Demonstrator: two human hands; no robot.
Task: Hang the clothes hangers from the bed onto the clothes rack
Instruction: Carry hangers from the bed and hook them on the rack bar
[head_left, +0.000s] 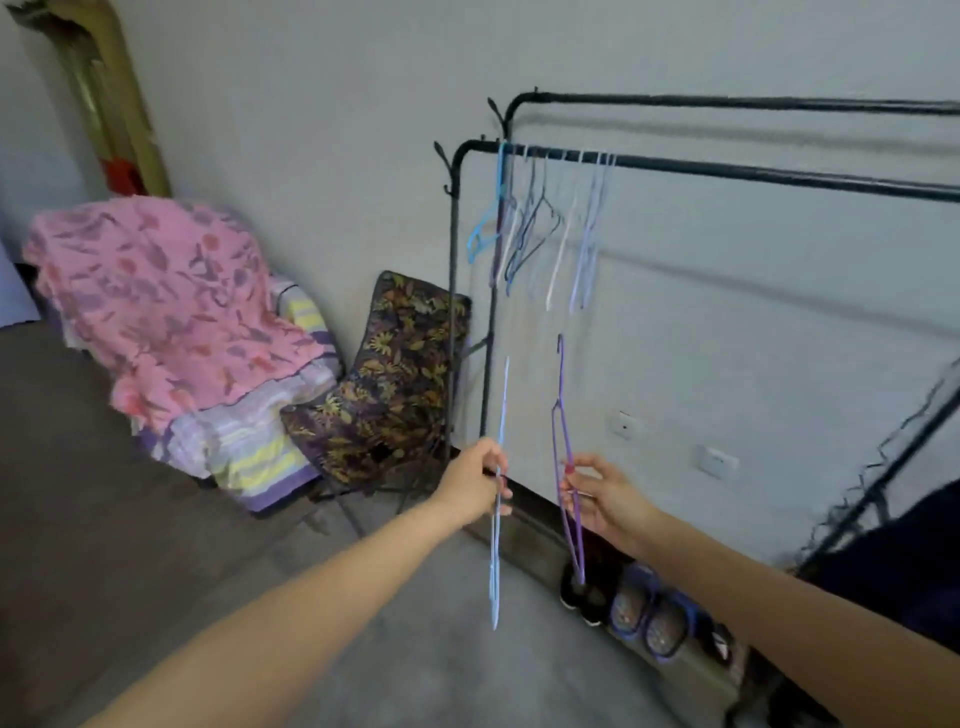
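Observation:
A black metal clothes rack with two rails stands against the wall on the right. Several thin hangers, blue, white and lilac, hang at the left end of its front rail. My left hand grips a pale blue hanger, held edge-on with its hook up. My right hand pinches a purple hanger, hook up, also seen edge-on. Both hands are well below the front rail, beside each other. The bed is out of view.
A chair piled with a pink patterned blanket and striped bedding stands at the left. A dark floral cushion leans by the rack's left post. Shoes line the rack's base. Dark fabric shows at the right edge.

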